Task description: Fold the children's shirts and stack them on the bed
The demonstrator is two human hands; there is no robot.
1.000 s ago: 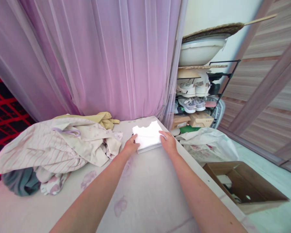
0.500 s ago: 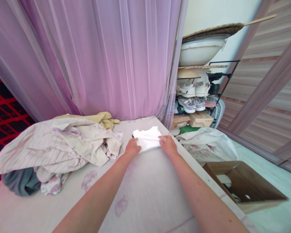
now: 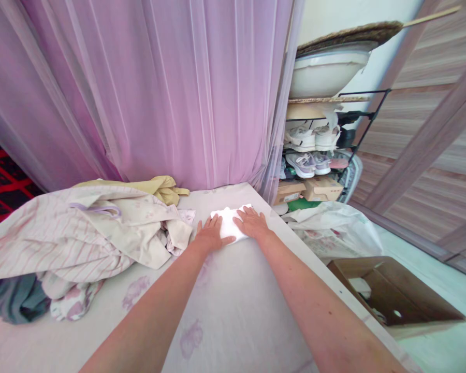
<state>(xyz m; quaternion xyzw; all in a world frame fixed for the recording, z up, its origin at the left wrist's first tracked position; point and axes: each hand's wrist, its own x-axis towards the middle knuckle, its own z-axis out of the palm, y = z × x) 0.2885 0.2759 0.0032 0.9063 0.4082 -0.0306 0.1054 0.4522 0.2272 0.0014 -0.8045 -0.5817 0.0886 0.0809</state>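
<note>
A small folded white cloth (image 3: 230, 226), perhaps a garment, lies flat near the far corner of the bed (image 3: 225, 300). My left hand (image 3: 213, 233) rests on its left side with fingers spread. On the cloth's right side lies my right hand (image 3: 252, 223), palm down and fingers stretched out. Left of my hands is a heap of crumpled clothes; its top piece is a cream striped garment (image 3: 89, 233). A yellow garment (image 3: 165, 189) sticks out behind it, and a dark grey-green cloth (image 3: 17, 298) pokes out beneath.
Purple curtains (image 3: 159, 93) hang at the bed's far edge. Right of the bed stand a shoe rack (image 3: 373, 122) with several shoes and a white basin (image 3: 328, 75), a white plastic bag (image 3: 334, 225) and an open cardboard box (image 3: 415, 292). A wooden wardrobe (image 3: 423, 129) is behind.
My fingers have let go of the cloth's near edge and now lie flat on top of it. The cloth looks flatter. The view has shifted slightly.
</note>
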